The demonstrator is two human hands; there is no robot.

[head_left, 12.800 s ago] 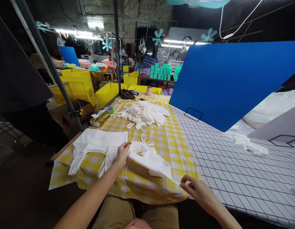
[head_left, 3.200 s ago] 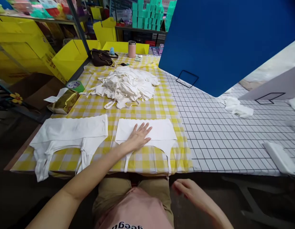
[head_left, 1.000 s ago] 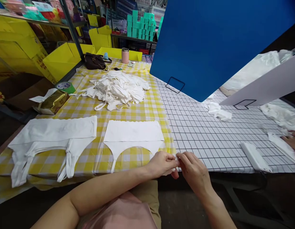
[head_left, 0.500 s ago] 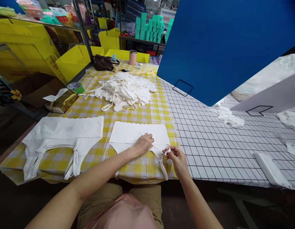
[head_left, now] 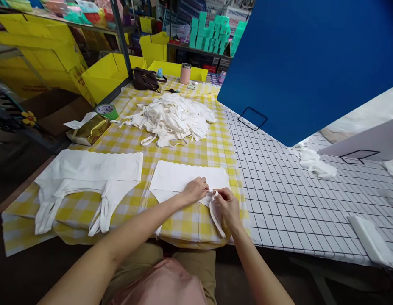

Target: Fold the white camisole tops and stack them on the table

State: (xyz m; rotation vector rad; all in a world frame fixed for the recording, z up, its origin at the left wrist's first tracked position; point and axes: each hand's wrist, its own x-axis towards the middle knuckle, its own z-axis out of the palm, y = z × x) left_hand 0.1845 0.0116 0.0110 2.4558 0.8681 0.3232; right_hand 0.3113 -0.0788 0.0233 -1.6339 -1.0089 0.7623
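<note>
I see a white garment (head_left: 186, 178) lying flat on the desk (head_left: 196, 152), on the yellow checked cloth, directly in front of me. Its top edge is straight with small scallops, and the lower part narrows into thin straps that go over the front edge of the desk. My left hand (head_left: 194, 190) rests on the lower edge of this garment with the fingers curled down on the fabric; the grip is closed on the cloth there. My right hand (head_left: 226, 207) is just beside it, and its grip pinches the end of the right strap (head_left: 215, 209), which is folded back toward the garment.

From left to right: a stack of the same white garments (head_left: 88, 178) lies flat at the left of the desk. Behind it a gold packet (head_left: 90, 129) lies with white paper coming out of its end. Farther back is a loose heap of white garments (head_left: 172, 118). Yellow bins (head_left: 110, 72) stand beyond the desk; I cannot tell what they hold. A pink cup (head_left: 185, 73) stands at the far edge.
</note>
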